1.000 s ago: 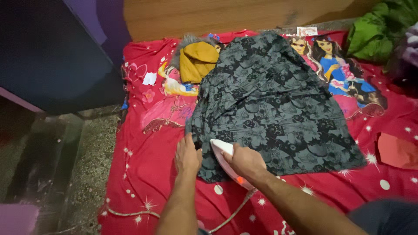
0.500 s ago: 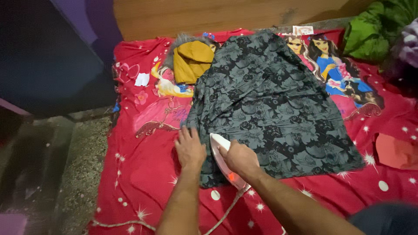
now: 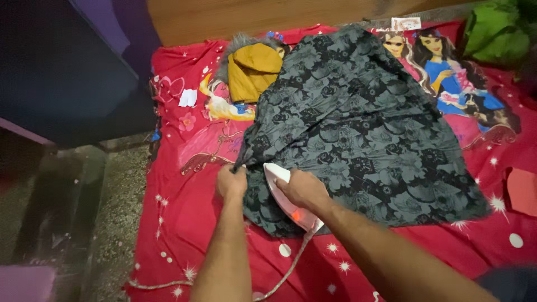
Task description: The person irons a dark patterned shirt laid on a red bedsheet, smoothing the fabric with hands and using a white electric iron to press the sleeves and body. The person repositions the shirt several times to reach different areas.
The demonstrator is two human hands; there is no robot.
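Gripping is applied at two places. The right hand (image 3: 302, 190) is closed over the handle of a white electric iron (image 3: 286, 197), which is held flat on a grey floral garment (image 3: 358, 134). The left hand (image 3: 231, 182) is closed in a pinch on the left edge of that garment, just to the left of the iron — the cloth rises slightly above the pinch into a dark fold.

From the rear of the iron, below the right-hand grip, a cord (image 3: 291, 268) is run down and then leftward across a red printed sheet (image 3: 184, 223). The garment is spread on this sheet, extending up and to the right of both grips.

Well above the left-hand pinch, a mustard-yellow cloth (image 3: 253, 70) is seen touching the garment's upper left edge, with grey fur at its top. Far up and to the right of the iron — at the corner of the view — a green cloth (image 3: 495, 36) is found.
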